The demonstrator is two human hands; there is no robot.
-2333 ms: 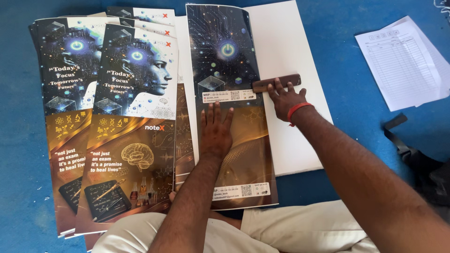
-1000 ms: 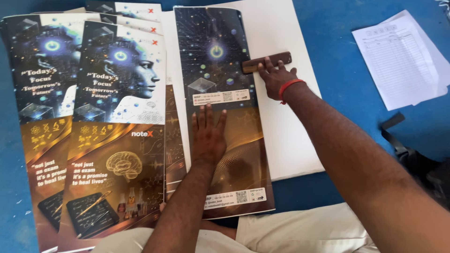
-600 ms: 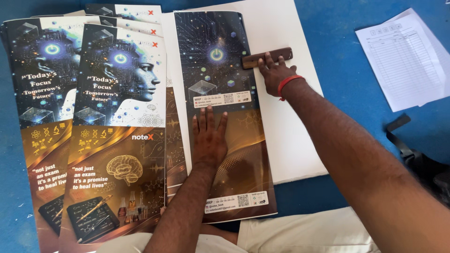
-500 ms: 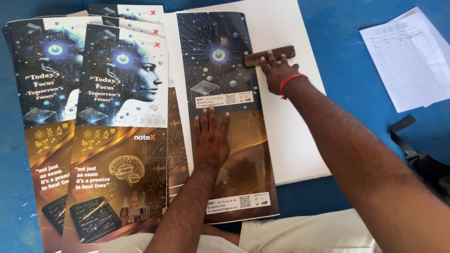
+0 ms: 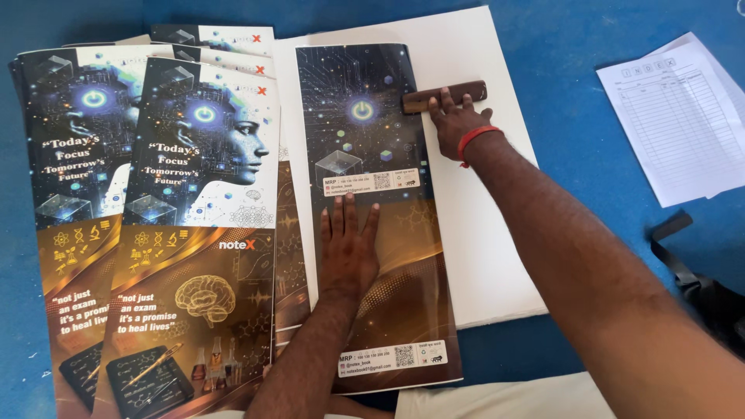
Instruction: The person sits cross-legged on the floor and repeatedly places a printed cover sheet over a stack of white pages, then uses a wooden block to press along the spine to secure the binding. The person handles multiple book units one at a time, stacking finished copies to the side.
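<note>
The folded printed cover sheet lay on a white board, its right edge abt mid-board. Left hand lay flat on the sheet's lower half, fingers spread, grasping nothing. Right hand pressed fingertips on a brown wooden block at the sheet's upper right edge; not clenched round it. Sheet looked thin, light, glossy, prob. slippery & easily creased, so best pinned flat w/ a palm. Similar covers were stacked left of the sheet.
</note>
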